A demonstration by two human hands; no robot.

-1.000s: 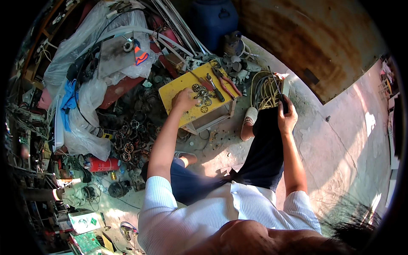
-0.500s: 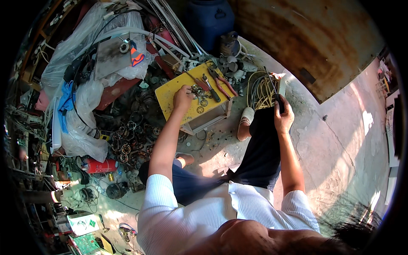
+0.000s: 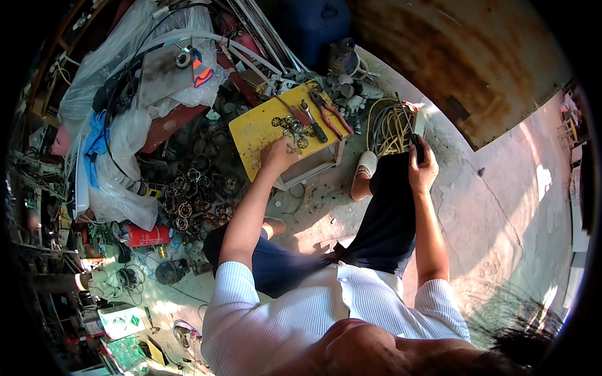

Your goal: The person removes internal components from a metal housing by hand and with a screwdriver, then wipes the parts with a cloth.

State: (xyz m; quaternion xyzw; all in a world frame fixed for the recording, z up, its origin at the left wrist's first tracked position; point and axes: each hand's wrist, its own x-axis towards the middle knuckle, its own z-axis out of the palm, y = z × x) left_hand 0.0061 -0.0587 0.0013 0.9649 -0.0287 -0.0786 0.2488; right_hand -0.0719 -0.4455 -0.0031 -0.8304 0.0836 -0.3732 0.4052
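Over the near edge of the small yellow table, my left hand is closed, its fingers curled together. Whatever it pinches is too small to make out. Just beyond it lie several small round metal parts, like rings or wheels. Red-handled pliers, a dark-handled screwdriver and a slim tool with a red handle lie behind and beside those parts. Above my right thigh, my right hand is wrapped round the black handle of a long thin screwdriver, its shaft pointing up and away.
Coiled yellow and dark cable lies right of the table. Scattered metal rings and motor parts cover the floor at left, near a red cylinder. A blue barrel stands behind; a rusty sheet juts in at upper right.
My left hand has come from beside the round parts toward the table's near edge, uncovering some parts at their left. My right hand still holds the screwdriver in nearly the same place.
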